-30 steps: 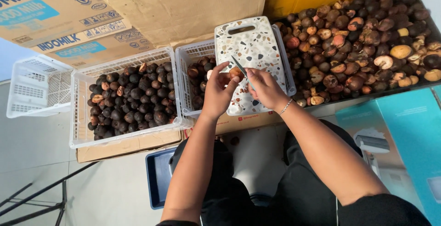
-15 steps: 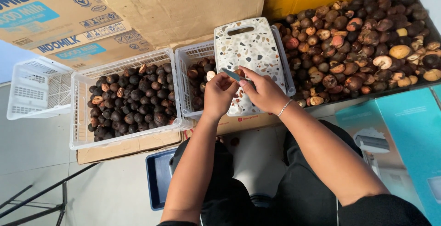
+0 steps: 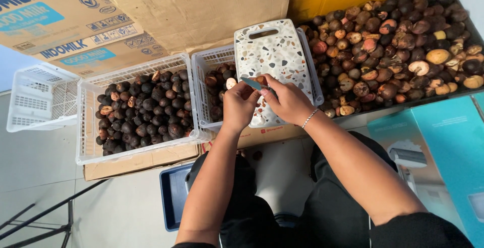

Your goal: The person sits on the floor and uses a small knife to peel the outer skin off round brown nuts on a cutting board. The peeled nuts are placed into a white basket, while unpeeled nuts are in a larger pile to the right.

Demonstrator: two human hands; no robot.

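Two hands meet over a speckled terrazzo-pattern cutting board (image 3: 275, 56) in the head view. The left hand (image 3: 238, 106) is curled, fingers pinched around a small brown nut (image 3: 260, 80) held just above the board. The right hand (image 3: 288, 101) is closed on a small knife (image 3: 250, 83), its pale blue blade pointing left and touching the nut. A thin bracelet (image 3: 307, 119) circles the right wrist. The board lies tilted across a white plastic basket (image 3: 212, 61) that holds dark nuts. Just left of it, a wider white basket (image 3: 136, 109) is filled with dark brown nuts, and an empty white basket (image 3: 35, 96) stands further left. To the right, a large heap of brown and tan nuts (image 3: 398, 41) fills a tray. Cardboard boxes (image 3: 196, 3) stand behind the baskets.
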